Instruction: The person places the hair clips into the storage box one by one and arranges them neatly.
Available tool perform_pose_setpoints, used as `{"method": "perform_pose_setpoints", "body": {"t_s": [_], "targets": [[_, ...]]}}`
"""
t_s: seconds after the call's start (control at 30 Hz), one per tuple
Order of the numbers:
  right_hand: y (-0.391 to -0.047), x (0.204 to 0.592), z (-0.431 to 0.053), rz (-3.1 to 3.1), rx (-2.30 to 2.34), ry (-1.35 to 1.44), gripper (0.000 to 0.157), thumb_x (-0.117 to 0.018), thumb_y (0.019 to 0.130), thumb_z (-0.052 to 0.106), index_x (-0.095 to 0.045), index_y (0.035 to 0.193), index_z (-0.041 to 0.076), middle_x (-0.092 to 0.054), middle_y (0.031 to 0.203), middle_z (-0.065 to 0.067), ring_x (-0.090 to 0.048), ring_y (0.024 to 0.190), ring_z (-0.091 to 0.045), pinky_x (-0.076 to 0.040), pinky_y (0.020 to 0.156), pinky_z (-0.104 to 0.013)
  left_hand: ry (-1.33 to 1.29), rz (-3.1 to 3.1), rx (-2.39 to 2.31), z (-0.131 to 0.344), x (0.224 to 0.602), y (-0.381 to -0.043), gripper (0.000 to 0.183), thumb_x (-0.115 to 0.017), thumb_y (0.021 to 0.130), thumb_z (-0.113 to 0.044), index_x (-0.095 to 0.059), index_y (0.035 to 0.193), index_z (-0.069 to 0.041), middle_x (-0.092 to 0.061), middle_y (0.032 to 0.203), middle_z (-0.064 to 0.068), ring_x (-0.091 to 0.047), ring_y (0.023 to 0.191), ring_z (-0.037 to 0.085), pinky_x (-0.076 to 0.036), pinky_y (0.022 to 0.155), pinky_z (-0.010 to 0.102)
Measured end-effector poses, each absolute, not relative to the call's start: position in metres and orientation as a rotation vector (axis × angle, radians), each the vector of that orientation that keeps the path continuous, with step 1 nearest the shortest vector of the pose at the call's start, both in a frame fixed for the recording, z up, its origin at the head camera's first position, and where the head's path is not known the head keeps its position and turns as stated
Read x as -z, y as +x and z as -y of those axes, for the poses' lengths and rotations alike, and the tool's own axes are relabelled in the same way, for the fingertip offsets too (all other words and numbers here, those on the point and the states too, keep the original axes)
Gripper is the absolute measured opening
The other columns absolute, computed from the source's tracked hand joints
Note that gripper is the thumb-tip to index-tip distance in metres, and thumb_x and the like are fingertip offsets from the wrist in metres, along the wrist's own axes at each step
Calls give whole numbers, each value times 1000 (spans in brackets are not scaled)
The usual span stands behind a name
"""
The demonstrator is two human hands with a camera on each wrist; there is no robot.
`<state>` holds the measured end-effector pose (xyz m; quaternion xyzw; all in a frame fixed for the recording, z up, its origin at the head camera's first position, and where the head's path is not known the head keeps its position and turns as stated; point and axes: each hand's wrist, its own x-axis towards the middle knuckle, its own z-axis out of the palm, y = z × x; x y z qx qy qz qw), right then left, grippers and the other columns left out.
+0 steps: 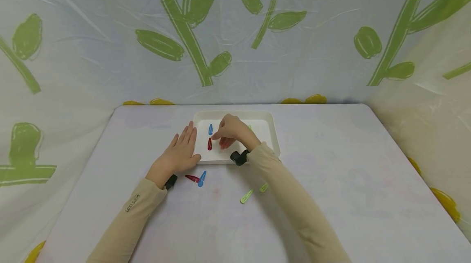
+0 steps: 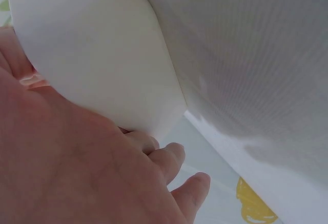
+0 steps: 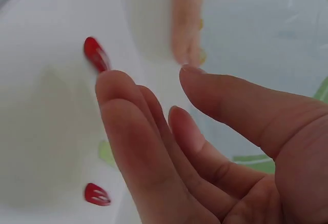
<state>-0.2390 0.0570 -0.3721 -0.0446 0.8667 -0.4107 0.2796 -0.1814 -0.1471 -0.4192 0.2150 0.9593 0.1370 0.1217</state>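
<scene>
My left hand (image 1: 180, 150) lies along the left side of a white tray (image 1: 274, 132), its fingers extended; in the left wrist view the hand presses close against the tray's outer wall (image 2: 102, 44). Over the middle of the tray hovers my right hand (image 1: 232, 128). Its thumb (image 3: 230, 96) stands apart from the bent fingers, with nothing between them. Left of it in the tray lie a blue snap hair clip (image 1: 210, 129) and a red hair clip (image 1: 209, 144). A green clip (image 1: 250, 127) shows behind the right wrist. Another red clip (image 3: 97, 195) appears in the right wrist view.
In front of the tray, a dark red clip (image 1: 192, 178) and a blue clip (image 1: 202, 178) touch on the table (image 1: 331, 152). Two green clips, one longer (image 1: 246, 196) and one partly covered (image 1: 264, 187), lie near the right sleeve. A flowered curtain rises behind.
</scene>
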Motion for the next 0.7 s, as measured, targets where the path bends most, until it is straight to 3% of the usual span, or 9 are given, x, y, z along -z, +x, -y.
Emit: {"method": "perform_pose_setpoints", "body": {"t_s": [0.17, 0.33, 0.47, 0.7], "targets": [[-227, 359, -60, -2369, 1167, -217, 24, -74, 88, 14, -68, 88, -9, -70, 69, -16, -71, 60, -25, -60, 68, -42, 628, -2790, -388, 148, 421, -183, 86, -48, 97, -31, 2, 155, 8, 17, 163, 21, 6, 151, 37, -3, 118, 58], [-210, 348, -64, -2397, 1281, -328, 21, -74, 89, 14, -64, 79, -1, -69, 70, -15, -72, 66, -33, -60, 62, -37, 626, -2784, -390, 148, 420, -182, 85, -48, 97, -30, 3, 155, 7, 17, 162, 21, 6, 150, 37, -3, 118, 58], [-197, 341, -66, -2402, 1364, -410, 19, -74, 89, 15, -64, 81, 1, -69, 71, -15, -71, 69, -37, -59, 58, -33, 634, -2783, -388, 150, 426, -186, 86, -47, 97, -31, 4, 155, 7, 19, 162, 20, 7, 150, 37, -2, 118, 58], [-174, 337, -64, -2454, 1484, -634, 12, -71, 91, 13, -66, 82, 5, -69, 67, -6, -67, 57, -23, -57, 57, -35, 630, -2782, -398, 149, 420, -182, 85, -47, 97, -30, 3, 155, 7, 17, 162, 21, 6, 150, 37, -3, 118, 58]]}}
